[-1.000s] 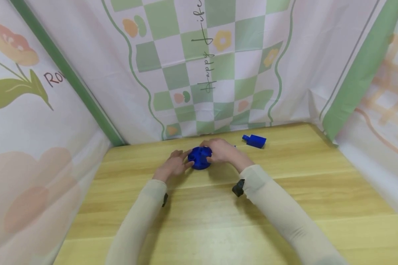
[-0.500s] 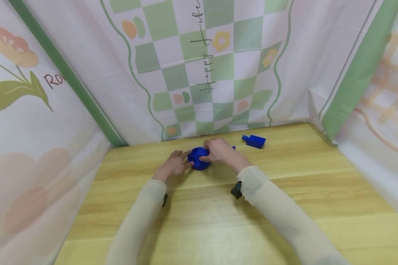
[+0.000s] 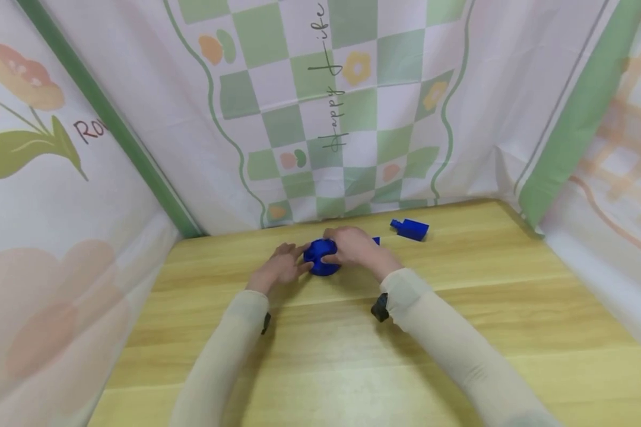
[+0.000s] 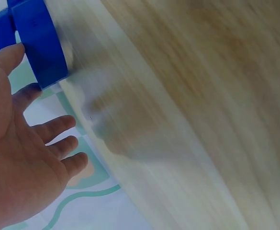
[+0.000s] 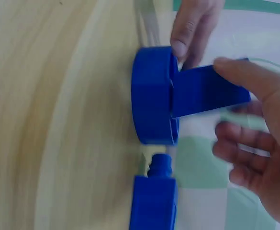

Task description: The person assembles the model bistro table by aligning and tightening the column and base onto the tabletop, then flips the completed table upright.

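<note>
A round blue holder [image 3: 323, 270] with a raised wall sits on the wooden table. On its left side, my left hand [image 3: 280, 267] holds the wall between thumb and index finger; the other fingers extend loosely, as the left wrist view shows. My right hand [image 3: 355, 246] is over the holder's right side. In the right wrist view it grips a flat-sided blue block [image 5: 202, 91] between thumb and fingers. The block's lower end is inside the holder's rim, hidden by the wall, and its body tilts. My right hand covers most of the block in the head view.
A blue bottle-shaped piece [image 3: 412, 229] with a ridged neck lies at the back right of the table [image 3: 342, 356]. Another bit of blue [image 3: 376, 241] shows behind the right wrist. A patterned cloth [image 3: 374, 118] hangs along the table's back edge, with more cloth on both sides.
My right hand has shifted slightly left over the holder, its thumb now further across it, covering more of the block. The left hand has stayed in place on the holder.
</note>
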The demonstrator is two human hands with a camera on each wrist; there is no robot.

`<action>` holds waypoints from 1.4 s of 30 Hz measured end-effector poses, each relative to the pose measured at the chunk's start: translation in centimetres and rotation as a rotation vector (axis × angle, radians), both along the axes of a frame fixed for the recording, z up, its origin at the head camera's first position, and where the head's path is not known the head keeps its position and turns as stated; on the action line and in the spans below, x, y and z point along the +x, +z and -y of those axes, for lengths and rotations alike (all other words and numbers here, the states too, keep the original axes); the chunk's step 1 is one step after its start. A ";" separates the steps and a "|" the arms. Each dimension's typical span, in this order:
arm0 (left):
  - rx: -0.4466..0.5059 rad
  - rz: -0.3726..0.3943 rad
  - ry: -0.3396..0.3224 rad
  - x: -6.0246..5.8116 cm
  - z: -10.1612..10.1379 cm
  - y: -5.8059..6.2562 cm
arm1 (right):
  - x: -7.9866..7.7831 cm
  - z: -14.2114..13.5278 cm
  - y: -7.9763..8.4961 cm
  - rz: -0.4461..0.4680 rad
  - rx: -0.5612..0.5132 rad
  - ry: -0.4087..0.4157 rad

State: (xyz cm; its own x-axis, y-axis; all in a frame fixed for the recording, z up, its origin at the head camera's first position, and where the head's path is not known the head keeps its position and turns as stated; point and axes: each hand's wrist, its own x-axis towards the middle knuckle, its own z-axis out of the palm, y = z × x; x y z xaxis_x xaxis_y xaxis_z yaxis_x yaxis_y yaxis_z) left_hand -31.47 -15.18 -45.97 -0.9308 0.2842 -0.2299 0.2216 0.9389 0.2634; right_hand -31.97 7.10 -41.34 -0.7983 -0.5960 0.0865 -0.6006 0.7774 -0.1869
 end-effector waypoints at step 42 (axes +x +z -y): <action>-0.017 -0.010 -0.006 0.0 -0.2 0.1 | -0.5 -1.0 0.2 0.036 -0.050 -0.100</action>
State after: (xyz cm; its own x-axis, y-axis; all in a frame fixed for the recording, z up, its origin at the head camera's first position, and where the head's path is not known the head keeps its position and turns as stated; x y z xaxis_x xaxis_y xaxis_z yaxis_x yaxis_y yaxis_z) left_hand -31.47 -15.02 -45.91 -0.9313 0.2863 -0.2251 0.2301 0.9417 0.2455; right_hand -32.43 8.15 -41.15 -0.8566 -0.5091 0.0842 -0.5129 0.8221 -0.2474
